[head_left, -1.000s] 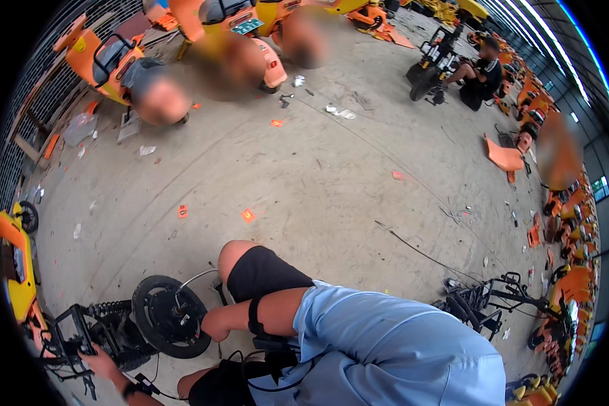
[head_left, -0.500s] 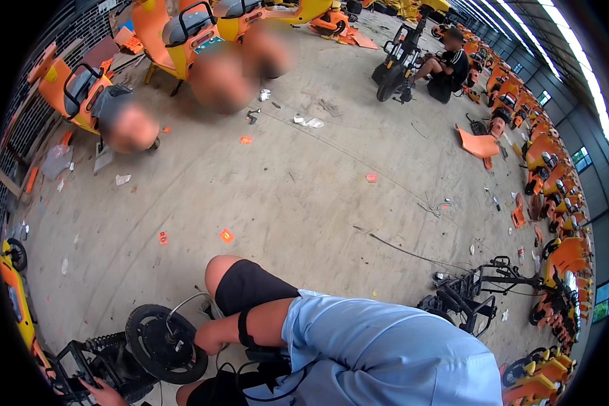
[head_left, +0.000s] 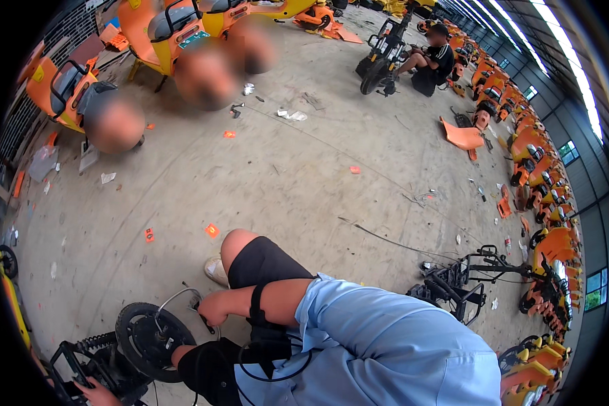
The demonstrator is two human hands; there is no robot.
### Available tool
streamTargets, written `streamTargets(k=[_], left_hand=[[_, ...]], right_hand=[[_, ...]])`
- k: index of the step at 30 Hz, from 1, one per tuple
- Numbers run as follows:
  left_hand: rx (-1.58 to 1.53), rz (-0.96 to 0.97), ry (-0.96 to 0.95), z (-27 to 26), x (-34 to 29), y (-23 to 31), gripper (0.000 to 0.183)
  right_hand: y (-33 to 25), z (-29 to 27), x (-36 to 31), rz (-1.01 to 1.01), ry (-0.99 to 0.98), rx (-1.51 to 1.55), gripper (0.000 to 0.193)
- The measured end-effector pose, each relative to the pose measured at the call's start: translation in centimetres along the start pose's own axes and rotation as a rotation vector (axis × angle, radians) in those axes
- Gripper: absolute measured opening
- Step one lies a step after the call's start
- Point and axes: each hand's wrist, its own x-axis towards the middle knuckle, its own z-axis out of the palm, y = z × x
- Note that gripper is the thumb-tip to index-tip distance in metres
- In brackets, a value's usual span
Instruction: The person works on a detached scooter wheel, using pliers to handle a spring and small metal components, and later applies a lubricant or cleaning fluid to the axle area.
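Observation:
At the lower left edge my left hand point(head_left: 99, 393) closes on the black scooter frame point(head_left: 66, 358), partly cut off by the picture's rim. A black wheel point(head_left: 141, 338) with a hub is attached to this frame, which has a coil spring beside it. My right hand point(head_left: 214, 309), a black band on its arm, is closed just right of the wheel. A slim dark object point(head_left: 212, 330) pokes out of the fist; its kind is unclear. The grey cable point(head_left: 175, 293) arcs from the wheel's hub toward this hand. One bent knee overlaps the wheel's right edge.
Another stripped scooter frame point(head_left: 453, 277) lies to the right. Orange-yellow scooters line the right wall and the far left. One person point(head_left: 434, 61) sits by an upright frame at the back. Orange panels point(head_left: 462, 135), scraps and a long dark cable point(head_left: 389, 238) litter the concrete floor.
My right hand has pulled back and up from the wheel, showing the dark object in it. A knee has come against the wheel. The view has shifted slightly; my left hand stays at the frame.

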Motion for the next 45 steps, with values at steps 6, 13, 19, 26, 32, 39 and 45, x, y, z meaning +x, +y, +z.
streamTargets(k=[6, 13, 19, 26, 32, 39, 45], left_hand=[[-0.002, 0.018, 0.075, -0.6, 0.5, -0.1, 0.059], [0.002, -0.058, -0.046, 0.7, -1.1, -0.3, 0.051], [0.115, -0.153, -0.32, 4.2, -3.0, -3.6, 0.049], [0.078, -0.167, -0.361, 4.3, -2.9, -4.0, 0.05], [0.083, -0.164, -0.472, 4.9, -3.0, -4.1, 0.053], [-0.01, -0.227, -0.656, 6.0, -3.2, -5.7, 0.06], [-0.082, -0.18, -0.605, 3.8, -0.7, -3.2, 0.063]], right_hand=[[1.9, 0.2, -1.7, 0.113, 0.123, 0.083, 0.033], [1.3, 1.1, -1.1, 0.101, -0.02, 0.035, 0.035], [-0.2, 0.5, -0.8, 0.083, -0.006, 0.024, 0.036], [-0.3, 0.9, -0.4, 0.069, 0.005, 0.033, 0.035], [-0.3, 0.9, -1.4, 0.086, -0.01, 0.031, 0.036], [-1.5, 0.4, 0.0, 0.017, -0.038, -0.01, 0.037], [-3.5, 1.0, 1.8, -0.049, 0.017, 0.048, 0.035]])
